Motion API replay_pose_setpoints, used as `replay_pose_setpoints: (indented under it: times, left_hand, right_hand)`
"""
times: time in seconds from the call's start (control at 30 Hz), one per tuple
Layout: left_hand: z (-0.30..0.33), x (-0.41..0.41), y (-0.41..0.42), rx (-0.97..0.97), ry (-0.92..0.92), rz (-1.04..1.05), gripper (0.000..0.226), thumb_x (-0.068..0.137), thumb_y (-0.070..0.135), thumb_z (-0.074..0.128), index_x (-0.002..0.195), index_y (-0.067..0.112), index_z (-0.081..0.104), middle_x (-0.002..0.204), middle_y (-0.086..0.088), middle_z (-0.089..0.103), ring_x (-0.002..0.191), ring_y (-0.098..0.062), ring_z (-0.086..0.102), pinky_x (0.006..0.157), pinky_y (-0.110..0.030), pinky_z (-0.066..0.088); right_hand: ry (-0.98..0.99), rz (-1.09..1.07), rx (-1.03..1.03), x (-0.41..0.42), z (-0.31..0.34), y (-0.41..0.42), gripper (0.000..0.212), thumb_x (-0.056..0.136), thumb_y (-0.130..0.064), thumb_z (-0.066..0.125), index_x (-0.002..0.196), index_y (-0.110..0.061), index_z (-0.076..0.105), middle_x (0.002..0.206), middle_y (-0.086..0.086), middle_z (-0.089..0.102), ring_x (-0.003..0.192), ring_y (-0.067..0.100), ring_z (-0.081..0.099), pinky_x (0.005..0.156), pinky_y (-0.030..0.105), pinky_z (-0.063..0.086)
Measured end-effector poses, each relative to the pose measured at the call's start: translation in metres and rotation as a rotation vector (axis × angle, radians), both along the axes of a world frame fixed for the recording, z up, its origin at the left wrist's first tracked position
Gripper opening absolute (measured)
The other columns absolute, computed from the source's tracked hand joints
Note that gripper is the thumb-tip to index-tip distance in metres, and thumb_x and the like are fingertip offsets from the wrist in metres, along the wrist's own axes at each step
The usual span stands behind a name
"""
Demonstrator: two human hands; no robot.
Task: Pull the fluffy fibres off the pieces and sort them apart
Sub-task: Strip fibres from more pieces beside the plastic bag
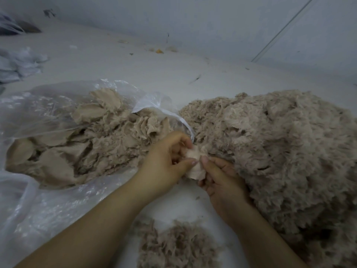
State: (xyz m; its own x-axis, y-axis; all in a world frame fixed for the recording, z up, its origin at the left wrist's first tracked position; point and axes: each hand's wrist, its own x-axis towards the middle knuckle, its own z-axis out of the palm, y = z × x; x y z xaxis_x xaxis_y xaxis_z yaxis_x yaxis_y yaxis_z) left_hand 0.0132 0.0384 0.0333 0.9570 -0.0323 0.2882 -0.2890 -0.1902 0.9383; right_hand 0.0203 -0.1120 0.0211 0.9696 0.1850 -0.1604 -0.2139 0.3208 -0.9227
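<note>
**Two hands pulling fluff from a small beige piece on a white bench**

A person is working over a white bench [173, 78], forearms reaching in from the near edge. Both hands are meeting near the middle of the bench, around one small pale piece [194, 164]. The left hand [166, 161] is curling around its left side, thumb and fingers pinching it. The right hand [222, 178] is pinching its lower right edge with the thumb on top. Holding it from opposite sides likely lets the person steady the backing while tugging the fibres away.

The piece is looking soft and crumpled, pinkish beige, with wispy fuzz at its edges.

Toward the left edge, a clear plastic bag [48, 105] is lying open, holding flat, rounded beige pieces [81, 144] with tufts clinging to them; this is probably the supply, kept within easy reach. Toward the right edge, a large heap of loose fluff [286, 151] is rising beside the right hand, apparently the sorted fibres. A smaller clump of fluff [173, 246] is sitting at the near edge, between the forearms.
</note>
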Motion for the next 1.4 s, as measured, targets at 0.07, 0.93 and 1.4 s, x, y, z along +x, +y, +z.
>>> replay_pose_setpoints:
  times: [0.07,0.93,1.4]
  left_hand:
    - [0.001,-0.001,-0.002,0.003,-0.058,-0.010,0.021,0.083,0.003,0.070,0.083,0.024,0.066,0.071,-0.002,0.061,0.054,-0.010,0.056,0.048,-0.024,0.047]
    - [0.001,0.019,0.012,1.038,-0.252,0.604,0.009,0.076,0.012,0.068,0.084,0.008,0.066,0.096,-0.016,0.048,0.095,-0.035,0.042,0.075,-0.044,0.035]
    - [0.023,0.041,-0.025,0.600,-0.235,0.186,0.049,0.082,0.005,0.064,0.130,0.014,0.055,0.125,-0.005,0.060,0.115,-0.029,0.052,0.098,-0.037,0.038]
  right_hand:
    - [-0.026,0.029,-0.006,0.001,-0.001,-0.002,0.038,0.078,-0.031,0.062,0.096,0.002,0.069,0.075,0.016,0.055,0.065,0.019,0.048,0.059,0.030,0.040]
    - [0.018,-0.053,0.028,0.002,0.000,0.000,0.031,0.097,-0.010,0.051,0.067,-0.005,0.051,0.044,-0.007,0.046,0.042,0.006,0.034,0.047,0.020,0.039]
    - [0.031,-0.074,0.184,0.001,0.003,0.001,0.052,0.077,-0.055,0.045,0.050,-0.012,0.056,0.042,-0.004,0.027,0.040,0.007,0.029,0.046,0.021,0.035]
